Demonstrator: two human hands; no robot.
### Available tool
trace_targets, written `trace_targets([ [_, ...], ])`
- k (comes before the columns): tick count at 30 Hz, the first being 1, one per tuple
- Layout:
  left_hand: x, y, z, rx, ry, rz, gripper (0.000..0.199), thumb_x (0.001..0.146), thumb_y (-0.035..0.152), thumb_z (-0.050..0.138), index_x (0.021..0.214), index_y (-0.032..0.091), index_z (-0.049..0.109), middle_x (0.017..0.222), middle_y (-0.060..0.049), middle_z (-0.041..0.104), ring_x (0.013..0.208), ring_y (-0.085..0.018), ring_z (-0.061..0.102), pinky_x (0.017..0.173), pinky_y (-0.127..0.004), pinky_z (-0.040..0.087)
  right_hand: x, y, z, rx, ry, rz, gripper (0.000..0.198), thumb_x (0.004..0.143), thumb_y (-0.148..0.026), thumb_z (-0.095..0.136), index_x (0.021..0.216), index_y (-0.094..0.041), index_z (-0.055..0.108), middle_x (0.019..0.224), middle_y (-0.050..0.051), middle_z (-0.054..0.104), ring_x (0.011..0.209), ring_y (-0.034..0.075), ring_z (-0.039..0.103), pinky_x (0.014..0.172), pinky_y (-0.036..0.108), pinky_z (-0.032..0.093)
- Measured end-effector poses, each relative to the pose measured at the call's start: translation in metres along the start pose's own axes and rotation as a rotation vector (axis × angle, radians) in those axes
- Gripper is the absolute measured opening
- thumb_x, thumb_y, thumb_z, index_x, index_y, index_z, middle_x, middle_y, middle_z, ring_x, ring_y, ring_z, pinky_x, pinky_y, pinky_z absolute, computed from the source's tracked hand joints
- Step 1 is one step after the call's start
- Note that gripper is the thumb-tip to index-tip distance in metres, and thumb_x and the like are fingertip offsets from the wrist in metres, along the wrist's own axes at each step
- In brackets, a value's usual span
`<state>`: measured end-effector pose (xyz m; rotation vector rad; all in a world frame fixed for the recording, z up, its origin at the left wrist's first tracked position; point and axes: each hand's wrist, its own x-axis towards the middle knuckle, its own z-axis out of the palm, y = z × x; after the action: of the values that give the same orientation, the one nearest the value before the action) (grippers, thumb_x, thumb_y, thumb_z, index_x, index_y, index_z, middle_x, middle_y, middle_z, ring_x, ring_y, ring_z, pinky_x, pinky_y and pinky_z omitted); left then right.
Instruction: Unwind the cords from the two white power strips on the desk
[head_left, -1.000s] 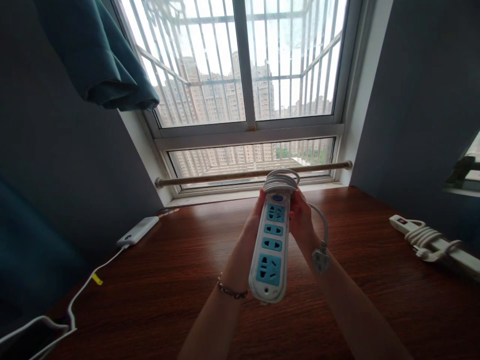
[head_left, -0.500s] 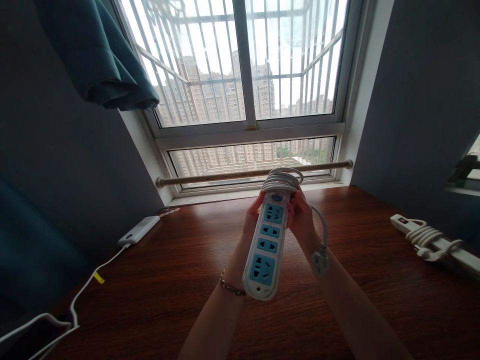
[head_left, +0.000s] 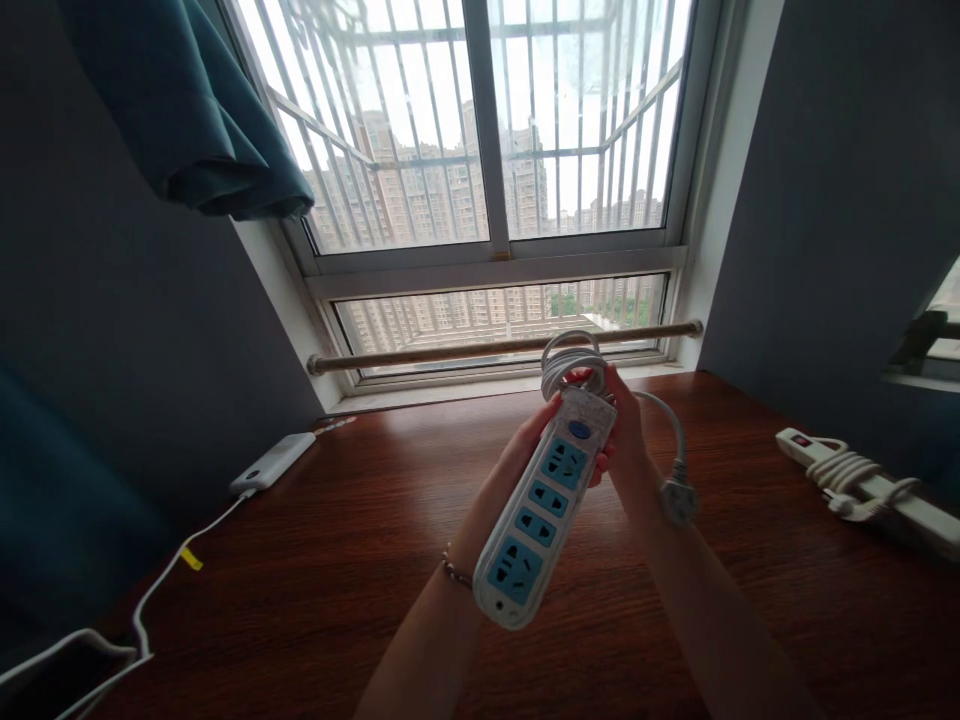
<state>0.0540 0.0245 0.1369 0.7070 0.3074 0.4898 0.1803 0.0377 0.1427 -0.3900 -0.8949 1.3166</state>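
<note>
A white power strip [head_left: 551,505] with blue sockets and a blue switch is held up above the wooden table, tilted with its switch end away from me. My left hand [head_left: 529,440] grips its left side near that end. On the other side, my right hand [head_left: 624,430] is closed around the switch end and the base of the coil. The strip's white cord [head_left: 570,368] is looped in a bundle at the far end, partly hidden by my fingers. Its plug [head_left: 679,498] dangles beside my right wrist.
On the right of the table [head_left: 360,560] lies another white power strip [head_left: 870,480] wrapped in its cord. A white power bank [head_left: 273,463] with a cable [head_left: 176,560] rests on the left. Beyond the table are a rail [head_left: 487,350] and a barred window [head_left: 420,130].
The power strip has turned, its switch end swinging right and its near end slightly left. The cord coil has loosened from around the strip's end, and the plug has moved right.
</note>
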Motion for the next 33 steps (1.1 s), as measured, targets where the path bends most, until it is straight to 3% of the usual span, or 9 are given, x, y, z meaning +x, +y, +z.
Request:
trace_targets([
  [4, -0.003, -0.003, -0.011, 0.197, 0.022, 0.111, 0.054, 0.077, 0.050, 0.051, 0.103, 0.004, 0.061, 0.090, -0.018, 0.068, 0.078, -0.024, 0.064, 0.077, -0.034, 0.045, 0.001, -0.001, 0.001, 0.109, -0.027, 0.046, 0.030, 0.069, -0.047, 0.065, 0.066, -0.019, 0.055, 0.066, 0.000, 0.064, 0.056, 0.013, 0.060, 0.055, 0.026, 0.048],
  [8, -0.009, 0.006, -0.020, 0.404, -0.171, 0.094, 0.054, 0.069, 0.044, 0.062, 0.105, 0.003, 0.059, 0.098, -0.022, 0.066, 0.091, -0.033, 0.063, 0.088, -0.045, 0.040, 0.004, 0.005, 0.002, 0.019, -0.095, 0.096, 0.033, 0.067, -0.046, 0.068, 0.064, -0.017, 0.053, 0.064, 0.001, 0.064, 0.053, 0.012, 0.058, 0.050, 0.024, 0.045],
  [11, -0.017, 0.016, -0.026, 0.543, -0.195, 0.064, 0.056, 0.070, 0.049, 0.062, 0.107, 0.007, 0.059, 0.096, -0.020, 0.066, 0.091, -0.032, 0.063, 0.086, -0.046, 0.042, 0.007, 0.010, 0.004, -0.072, -0.080, 0.025, 0.032, 0.065, -0.043, 0.071, 0.062, -0.016, 0.053, 0.059, 0.000, 0.062, 0.048, 0.010, 0.054, 0.047, 0.021, 0.042],
  [14, -0.025, 0.024, -0.032, 0.562, -0.042, 0.140, 0.053, 0.071, 0.051, 0.061, 0.107, 0.012, 0.060, 0.095, -0.015, 0.066, 0.093, -0.029, 0.062, 0.082, -0.041, 0.046, 0.009, 0.013, 0.007, -0.123, -0.024, -0.044, 0.028, 0.064, -0.040, 0.071, 0.066, -0.017, 0.055, 0.058, -0.002, 0.061, 0.045, 0.008, 0.051, 0.044, 0.019, 0.039],
  [18, -0.027, 0.034, -0.029, 0.527, 0.116, 0.494, 0.044, 0.067, 0.037, 0.070, 0.104, 0.015, 0.061, 0.100, -0.011, 0.066, 0.097, -0.023, 0.060, 0.083, -0.034, 0.046, 0.006, 0.017, 0.014, -0.152, -0.059, -0.038, 0.027, 0.064, -0.038, 0.072, 0.067, -0.016, 0.056, 0.057, -0.002, 0.061, 0.047, 0.008, 0.052, 0.044, 0.018, 0.038],
  [25, -0.035, 0.040, -0.006, 0.667, 0.441, 0.881, 0.022, 0.061, 0.026, 0.073, 0.076, 0.014, 0.061, 0.067, 0.000, 0.065, 0.059, -0.011, 0.059, 0.060, -0.022, 0.046, -0.003, 0.027, 0.030, -0.081, -0.154, 0.005, 0.031, 0.065, -0.043, 0.072, 0.074, -0.016, 0.059, 0.062, -0.002, 0.061, 0.053, 0.008, 0.054, 0.051, 0.018, 0.042],
  [29, -0.044, 0.038, 0.005, 0.637, 0.491, 1.030, 0.023, 0.057, 0.023, 0.075, 0.072, 0.017, 0.059, 0.065, 0.003, 0.064, 0.059, -0.011, 0.060, 0.059, -0.023, 0.048, -0.007, 0.026, 0.036, -0.020, -0.201, 0.054, 0.053, 0.060, -0.061, 0.067, 0.090, -0.019, 0.059, 0.074, 0.001, 0.064, 0.065, 0.014, 0.060, 0.056, 0.022, 0.046],
  [33, -0.053, 0.039, 0.010, 0.528, 0.523, 1.127, 0.024, 0.055, 0.025, 0.075, 0.075, 0.019, 0.061, 0.066, 0.003, 0.063, 0.063, -0.013, 0.061, 0.063, -0.026, 0.049, -0.007, 0.022, 0.034, 0.009, -0.219, 0.106, 0.063, 0.059, -0.075, 0.054, 0.089, -0.020, 0.060, 0.079, 0.003, 0.065, 0.072, 0.016, 0.061, 0.059, 0.025, 0.047],
])
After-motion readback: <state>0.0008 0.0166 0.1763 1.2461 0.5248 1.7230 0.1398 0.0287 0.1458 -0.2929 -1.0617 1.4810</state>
